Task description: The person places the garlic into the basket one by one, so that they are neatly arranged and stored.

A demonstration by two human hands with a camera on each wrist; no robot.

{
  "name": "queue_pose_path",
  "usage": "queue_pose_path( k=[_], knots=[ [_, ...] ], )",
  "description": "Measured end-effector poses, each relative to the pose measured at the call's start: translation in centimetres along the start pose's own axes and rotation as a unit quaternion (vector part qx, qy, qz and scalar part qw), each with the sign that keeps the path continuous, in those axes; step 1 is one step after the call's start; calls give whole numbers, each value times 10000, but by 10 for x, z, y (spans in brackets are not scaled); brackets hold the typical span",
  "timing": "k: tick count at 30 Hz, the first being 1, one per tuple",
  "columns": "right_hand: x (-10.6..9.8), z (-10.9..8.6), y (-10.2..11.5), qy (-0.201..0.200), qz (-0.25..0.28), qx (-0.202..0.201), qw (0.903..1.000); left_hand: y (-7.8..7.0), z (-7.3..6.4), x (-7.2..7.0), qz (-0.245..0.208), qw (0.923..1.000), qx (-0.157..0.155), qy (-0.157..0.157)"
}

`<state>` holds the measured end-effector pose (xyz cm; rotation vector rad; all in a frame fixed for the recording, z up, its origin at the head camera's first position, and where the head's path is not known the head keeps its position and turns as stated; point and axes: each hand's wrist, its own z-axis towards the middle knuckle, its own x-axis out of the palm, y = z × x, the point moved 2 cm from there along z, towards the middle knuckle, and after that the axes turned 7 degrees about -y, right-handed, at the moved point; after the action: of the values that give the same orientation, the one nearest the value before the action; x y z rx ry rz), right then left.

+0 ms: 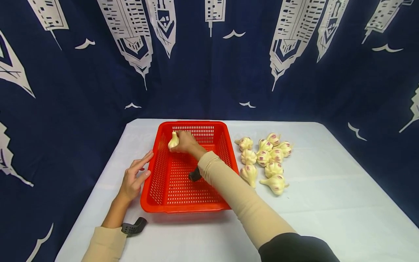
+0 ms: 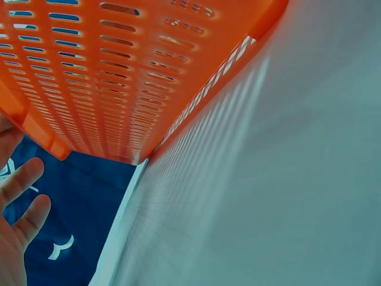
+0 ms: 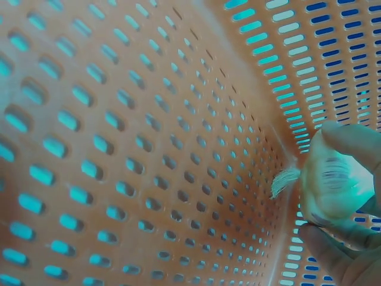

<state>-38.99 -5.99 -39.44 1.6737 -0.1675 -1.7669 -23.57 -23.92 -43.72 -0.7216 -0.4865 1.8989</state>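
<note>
A red slotted plastic basket (image 1: 183, 208) stands on the white table. Inside its far left corner, my right hand (image 1: 186, 142) grips a garlic bulb (image 1: 173, 141). The right wrist view shows the bulb (image 3: 333, 179) pinched between thumb and fingers, its root tuft toward the basket floor. My left hand (image 1: 132, 180) touches the basket's left rim with spread, mostly straight fingers. In the left wrist view, fingers (image 2: 33, 217) of that hand appear beside the basket's slotted outer wall (image 2: 113, 71). Part of the basket floor is hidden behind the right forearm.
To the right of the basket, several garlic bulbs (image 1: 263, 157) lie in a loose cluster on the white tabletop (image 1: 327, 182). A dark blue cloth (image 1: 209, 80) with white building prints hangs behind the table. Dark wrist devices (image 1: 134, 227) are worn on both arms.
</note>
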Motion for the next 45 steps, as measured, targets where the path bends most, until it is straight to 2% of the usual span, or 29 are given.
queue_pose_path(
  k=[4,9,16,22,32,45],
  knots=[
    [-1,1,0,-51,-309,-9,9995,2,0,1,18,10000,9,-33],
    [-3,2,-3,-161,-527,176,9983,3,0,1,-3,10000,-16,-30],
    [0,1,-7,-86,-135,268,9995,1,0,0,26,10000,6,-10],
    [3,1,-4,-16,-11,132,9999,-1,0,0,17,10000,-30,46],
    [5,1,2,-1,-150,-13,9999,-3,0,-1,24,10000,-40,73],
    [-10,-3,4,28,-96,52,9999,-2,1,0,56,10000,-49,56]
  ],
)
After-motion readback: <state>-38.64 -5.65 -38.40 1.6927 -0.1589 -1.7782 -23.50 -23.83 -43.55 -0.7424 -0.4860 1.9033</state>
